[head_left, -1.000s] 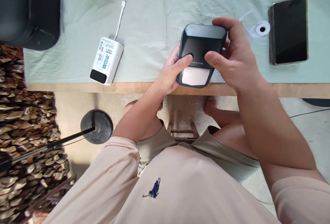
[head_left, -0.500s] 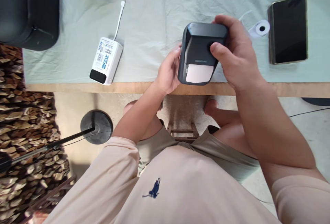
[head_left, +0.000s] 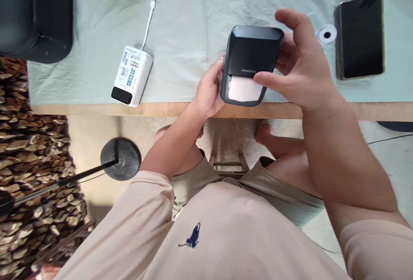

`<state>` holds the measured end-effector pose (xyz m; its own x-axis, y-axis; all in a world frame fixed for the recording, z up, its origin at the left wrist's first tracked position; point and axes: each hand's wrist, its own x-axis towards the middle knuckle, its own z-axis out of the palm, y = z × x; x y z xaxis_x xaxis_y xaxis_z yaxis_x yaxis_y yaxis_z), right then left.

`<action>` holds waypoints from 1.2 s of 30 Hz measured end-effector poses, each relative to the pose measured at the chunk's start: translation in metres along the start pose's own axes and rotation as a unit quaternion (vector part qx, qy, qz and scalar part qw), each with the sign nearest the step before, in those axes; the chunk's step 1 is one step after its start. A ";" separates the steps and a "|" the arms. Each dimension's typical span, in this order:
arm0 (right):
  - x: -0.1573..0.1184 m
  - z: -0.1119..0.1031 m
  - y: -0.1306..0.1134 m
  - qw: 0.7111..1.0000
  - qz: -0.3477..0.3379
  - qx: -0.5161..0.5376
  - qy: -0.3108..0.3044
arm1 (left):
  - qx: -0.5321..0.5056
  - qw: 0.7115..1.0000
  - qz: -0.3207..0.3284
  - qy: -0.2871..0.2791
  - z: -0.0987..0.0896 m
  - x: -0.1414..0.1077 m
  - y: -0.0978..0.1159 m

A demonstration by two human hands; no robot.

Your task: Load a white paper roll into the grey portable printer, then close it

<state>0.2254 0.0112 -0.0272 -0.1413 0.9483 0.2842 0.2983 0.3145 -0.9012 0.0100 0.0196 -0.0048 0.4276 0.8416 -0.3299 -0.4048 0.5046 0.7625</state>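
Note:
A dark label printer (head_left: 254, 52) with a white label (head_left: 243, 89) at its lower end is held up over the table's front edge. My left hand (head_left: 209, 88) is closed around its left side, fingers partly hidden behind it. At the right side, my right hand (head_left: 300, 63) has its thumb tip on the front, near the cover's lower edge and the label. Its index finger is raised off the casing, while the other fingers reach the printer's right side, partly hidden. Just beyond that hand lies a white paper roll (head_left: 332, 30).
A black phone-like device (head_left: 360, 37) lies at the right. On the left is a white power bank (head_left: 131, 71) with a short cable. A black case (head_left: 35, 13) occupies the far left corner. The pale cloth ends at a wooden table edge (head_left: 129, 110); a round stand base (head_left: 121, 158) is below.
My right thumb has slid down the printer's front to the label's upper edge, and the index finger has lifted away. The left hand keeps its hold, with the printer slightly shifted left.

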 end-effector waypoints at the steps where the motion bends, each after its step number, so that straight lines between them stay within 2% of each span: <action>1: 0.002 0.000 -0.008 0.999 -0.017 -0.024 0.027 | -0.003 1.000 -0.009 -0.001 0.002 -0.001 0.001; 2: 0.004 0.002 -0.017 0.996 -0.040 -0.050 0.069 | -0.003 1.000 -0.017 -0.004 0.004 -0.002 0.002; 4: 0.012 0.009 -0.033 0.972 -0.093 -0.083 0.197 | -0.010 1.000 -0.014 -0.013 0.004 -0.004 0.002; 6: 0.021 0.017 -0.045 0.944 -0.102 -0.073 0.303 | -0.016 0.999 -0.003 -0.027 0.002 -0.006 0.000; 8: 0.028 0.024 -0.053 0.943 -0.059 -0.027 0.328 | -0.013 0.999 0.003 -0.035 -0.001 -0.006 -0.002; 11: 0.031 0.024 -0.060 0.956 -0.012 0.059 0.286 | 0.002 1.000 -0.004 -0.022 -0.004 -0.005 -0.004; 13: 0.027 0.019 -0.064 0.971 -0.001 0.045 0.233 | 0.005 1.000 -0.008 0.001 -0.005 -0.004 -0.005; 15: 0.022 0.012 -0.065 0.982 0.000 -0.065 0.175 | 0.004 1.000 -0.014 0.020 -0.004 -0.003 -0.005; 18: 0.018 0.001 -0.058 0.967 -0.005 -0.240 0.087 | 0.002 1.000 -0.017 0.020 -0.003 -0.003 -0.006; 23: 0.013 -0.009 -0.037 0.946 0.006 -0.325 0.018 | 0.004 1.000 0.000 -0.003 -0.001 -0.006 -0.005; 27: 0.009 -0.011 -0.031 0.945 -0.021 -0.325 0.013 | 0.007 1.000 0.008 -0.012 -0.001 -0.006 -0.005; 31: 0.010 -0.011 -0.047 0.957 -0.002 -0.290 -0.001 | 0.002 1.000 -0.005 0.002 -0.001 -0.004 -0.004; 33: 0.012 -0.010 -0.061 0.974 0.009 -0.226 0.022 | -0.017 0.999 -0.027 0.021 -0.001 -0.003 -0.003; 36: 0.014 -0.008 -0.070 0.992 0.005 -0.053 0.112 | -0.045 0.998 -0.029 0.020 -0.002 -0.003 -0.001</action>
<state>0.2105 0.0024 0.0426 0.0717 0.9332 0.3523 0.3977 0.2971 -0.8681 0.0075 0.0166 -0.0053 0.4205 0.8167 -0.3952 -0.4518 0.5662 0.6894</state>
